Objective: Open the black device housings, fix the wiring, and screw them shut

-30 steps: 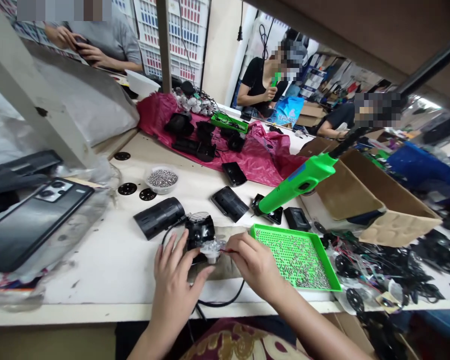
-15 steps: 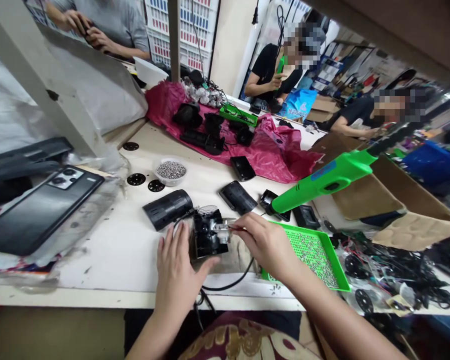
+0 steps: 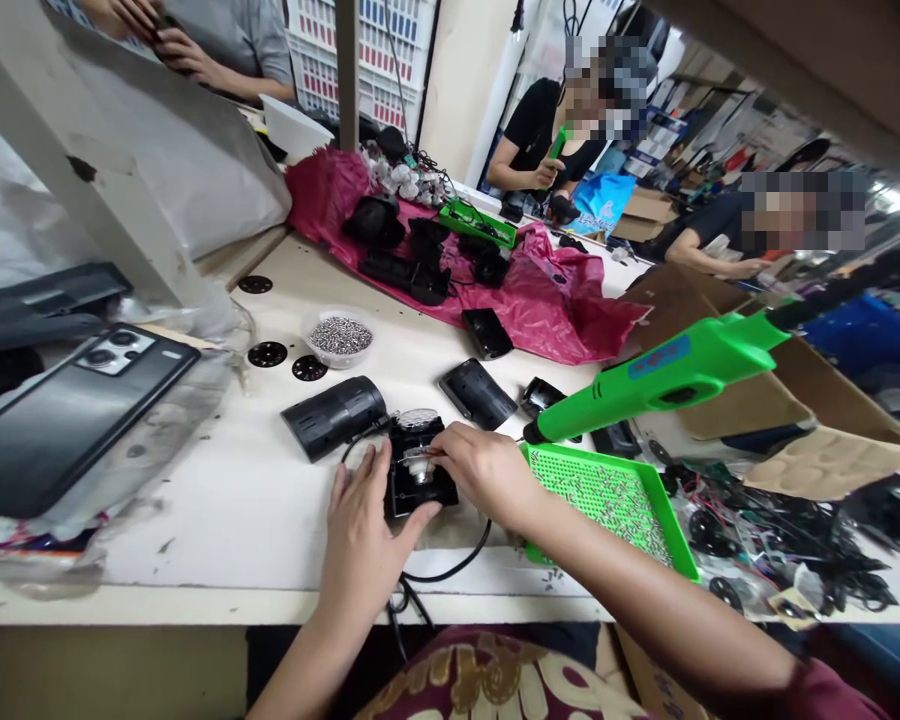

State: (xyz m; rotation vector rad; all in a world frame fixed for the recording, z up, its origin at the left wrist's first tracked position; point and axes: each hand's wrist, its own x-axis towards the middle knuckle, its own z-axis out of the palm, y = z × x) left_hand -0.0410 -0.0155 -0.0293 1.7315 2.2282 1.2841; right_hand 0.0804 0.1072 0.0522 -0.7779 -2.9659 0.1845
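Observation:
An open black plastic housing (image 3: pixel 405 490) lies on the bench in front of me. My left hand (image 3: pixel 367 510) holds it, with the fingers along its left side and the thumb at its front edge. Inside the housing sits a small whitish, partly clear part (image 3: pixel 420 468). My right hand (image 3: pixel 480 470) pinches this part at its right end; the fingertips partly hide what they grip. A round wire grille (image 3: pixel 418 418) shows at the housing's far end. A black cable (image 3: pixel 450 578) curves round in front of the housing.
A green electric screwdriver (image 3: pixel 645 375) hangs over a green tray of screws (image 3: pixel 607 500) at right. Black curved covers (image 3: pixel 337 415), a bowl of small metal pieces (image 3: pixel 340 337) and black discs (image 3: pixel 268 354) lie beyond. At left is a phone (image 3: pixel 82 410); a cardboard box (image 3: pixel 780 400) stands right.
My right hand has moved left over the housing, and the whitish part has shifted left and deeper into it. My left hand has shifted slightly right, closer against the housing.

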